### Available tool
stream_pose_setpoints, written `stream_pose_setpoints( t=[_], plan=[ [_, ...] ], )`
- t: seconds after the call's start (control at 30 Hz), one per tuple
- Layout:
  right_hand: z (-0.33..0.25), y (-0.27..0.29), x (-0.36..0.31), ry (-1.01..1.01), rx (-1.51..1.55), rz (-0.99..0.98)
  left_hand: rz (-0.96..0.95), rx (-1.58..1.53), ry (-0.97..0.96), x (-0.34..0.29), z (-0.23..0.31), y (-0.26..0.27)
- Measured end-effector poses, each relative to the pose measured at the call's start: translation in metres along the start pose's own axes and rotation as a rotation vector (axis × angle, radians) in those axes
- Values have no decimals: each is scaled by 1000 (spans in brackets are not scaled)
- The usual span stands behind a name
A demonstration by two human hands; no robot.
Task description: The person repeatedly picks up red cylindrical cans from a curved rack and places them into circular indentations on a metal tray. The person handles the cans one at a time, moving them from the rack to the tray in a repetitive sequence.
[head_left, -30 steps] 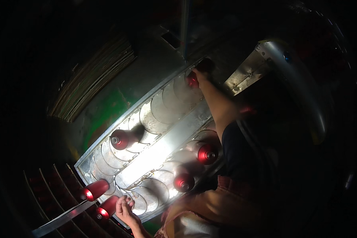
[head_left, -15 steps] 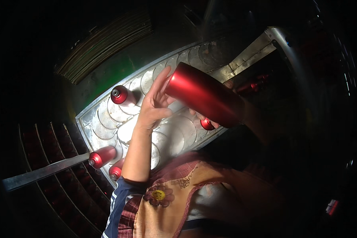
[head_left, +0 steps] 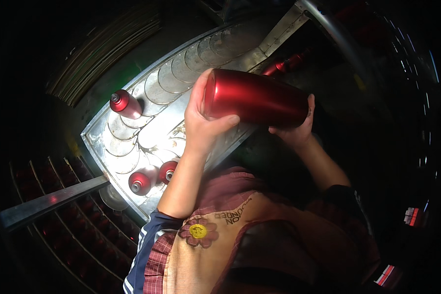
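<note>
A shiny red metal bottle (head_left: 259, 98) is held lengthwise above the conveyor's near edge, tilted slightly down to the right. My left hand (head_left: 203, 110) grips its left, flat end, thumb along the lower side. Around the right end my right hand (head_left: 301, 125) is closed, with fingers at the tip and thumb underneath; the neck is not visible. Below and to the left runs a metal conveyor (head_left: 166, 85) of overlapping crescent plates. One red bottle (head_left: 126, 104) stands on its far side. Two more, a bottle (head_left: 141, 183) and a bottle (head_left: 168, 170), stand beside my left forearm.
A metal rail (head_left: 54, 202) juts out left of the conveyor, above dark racks (head_left: 78, 230) of reddish items. Several red items (head_left: 281, 64) lie in shadow beyond the held bottle. A metal post (head_left: 328, 29) rises at the back right. A stack of thin sheets (head_left: 103, 54) lies far left.
The held bottle has turned closer to level, and my left hand has closed onto its end. My right hand has come out of shadow. The standing bottles have shifted along the conveyor's curve.
</note>
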State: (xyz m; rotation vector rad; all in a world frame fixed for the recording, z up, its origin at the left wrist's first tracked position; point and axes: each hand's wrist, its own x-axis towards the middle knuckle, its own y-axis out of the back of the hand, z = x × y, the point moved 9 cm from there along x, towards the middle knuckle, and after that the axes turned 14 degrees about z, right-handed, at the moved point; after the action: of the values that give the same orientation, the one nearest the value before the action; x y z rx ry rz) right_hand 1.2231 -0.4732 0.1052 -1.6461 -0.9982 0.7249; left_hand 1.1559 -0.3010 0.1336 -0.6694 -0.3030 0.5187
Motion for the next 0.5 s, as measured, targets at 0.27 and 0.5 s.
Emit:
stream_pose_setpoints(
  t=[0.27, 0.5],
  plan=[
    [10, 38, 3, 83, -23, 91, 104, 298, -79, -7, 1, 3],
    [-3, 41, 17, 245, -395, 255, 92, 164, -38, 6, -8, 10]
  ],
)
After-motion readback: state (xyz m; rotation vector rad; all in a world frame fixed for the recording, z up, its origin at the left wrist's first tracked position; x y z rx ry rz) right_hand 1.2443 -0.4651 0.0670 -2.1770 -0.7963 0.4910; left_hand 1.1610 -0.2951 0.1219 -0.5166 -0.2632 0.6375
